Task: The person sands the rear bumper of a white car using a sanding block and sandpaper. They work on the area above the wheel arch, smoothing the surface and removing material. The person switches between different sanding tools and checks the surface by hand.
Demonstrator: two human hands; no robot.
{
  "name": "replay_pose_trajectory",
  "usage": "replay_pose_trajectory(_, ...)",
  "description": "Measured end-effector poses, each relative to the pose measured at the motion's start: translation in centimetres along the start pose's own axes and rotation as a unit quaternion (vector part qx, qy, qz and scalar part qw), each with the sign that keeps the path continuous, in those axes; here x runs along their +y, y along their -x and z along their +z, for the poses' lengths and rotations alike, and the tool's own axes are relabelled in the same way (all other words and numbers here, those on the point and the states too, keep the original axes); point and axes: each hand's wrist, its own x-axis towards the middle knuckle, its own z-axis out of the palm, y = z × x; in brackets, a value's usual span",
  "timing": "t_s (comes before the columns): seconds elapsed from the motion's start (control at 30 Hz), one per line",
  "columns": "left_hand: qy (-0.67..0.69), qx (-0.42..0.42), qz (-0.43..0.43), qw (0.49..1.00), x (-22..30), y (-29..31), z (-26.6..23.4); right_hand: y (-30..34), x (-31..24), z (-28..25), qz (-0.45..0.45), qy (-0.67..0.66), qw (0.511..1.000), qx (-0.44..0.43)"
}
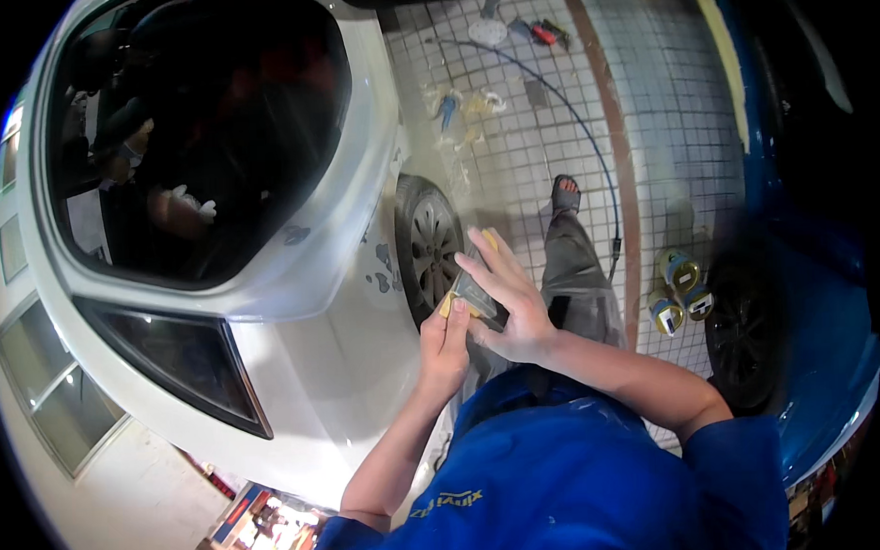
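In front of my waist, both hands are on a yellow sanding block with a grey sheet (476, 297) that looks like sandpaper over it. My left hand (445, 350) pinches the block's near left end, thumb along the edge. Long fingers of my right hand (515, 306) reach across the sheet to the far end, where a bit of yellow shows, and its thumb lies near the left hand. The block is held in the air, apart from the white car (337, 376) on my left. Grey bare patches (380, 267) mark that car's panel above its wheel (429, 238).
A dark hose (590, 124) curves over the tiled floor. Several cans (681, 291) stand at the right, beside a blue car (821, 359). Farther off lie crumpled scraps (468, 109), a pale disc (488, 31) and a red-and-black tool (550, 34).
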Motion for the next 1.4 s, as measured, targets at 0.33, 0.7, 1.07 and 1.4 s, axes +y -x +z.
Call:
replay_pose_trajectory(0.33, -0.195, -0.061, -0.099, 0.974, -6.8, -10.8, -11.9, -6.1, 11.6, 10.2, 0.206, -0.263, 0.942, -0.021)
replay_pose_trajectory(0.7, -0.482, -0.377, 0.015, 0.791, -10.4, -34.8, -24.4, -7.7, 24.5, 25.4, 0.279, -0.239, 0.919, 0.145)
replay_pose_trajectory(1.07, -0.669, 0.002, 0.126, 0.732, -21.3, -63.0, -31.5, -11.3, 24.9, 30.2, 0.337, -0.157, 0.924, 0.095)
replay_pose_trajectory(1.4, -0.548, -0.093, 0.138, 0.820, -23.3, -70.1, -29.0, -10.9, 26.9, 30.2, 0.321, -0.241, 0.889, 0.218)
